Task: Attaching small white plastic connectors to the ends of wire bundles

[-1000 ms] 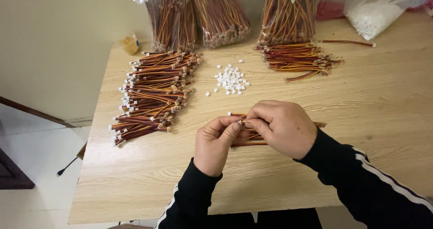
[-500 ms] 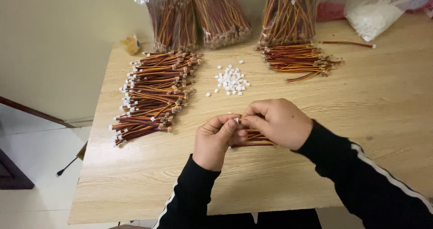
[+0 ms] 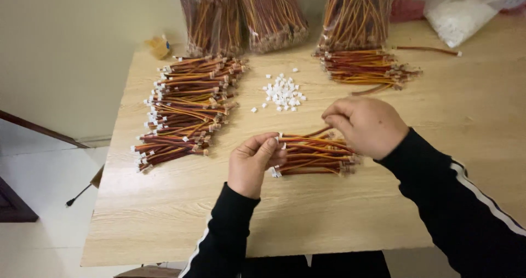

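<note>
My left hand point(image 3: 253, 162) pinches the white-plugged end of a short red, orange and brown wire lead, just above a small pile of similar leads point(image 3: 315, 155) lying on the wooden table point(image 3: 356, 212). My right hand point(image 3: 366, 125) is curled to the right of it, fingers closed near the other end of that lead, over the same pile. A scatter of tiny white connector housings point(image 3: 283, 93) lies beyond both hands.
A big stack of finished leads point(image 3: 183, 111) lies at the left. Another bundle point(image 3: 364, 69) lies at the back right. Clear bags of wires point(image 3: 241, 12) and a bag of white parts point(image 3: 457, 18) stand along the far edge. The table's left edge drops to a tiled floor.
My hands, joined a second ago, have drawn apart: the right moved right and away, the left stayed with the plug end, and the lead pile beneath shows.
</note>
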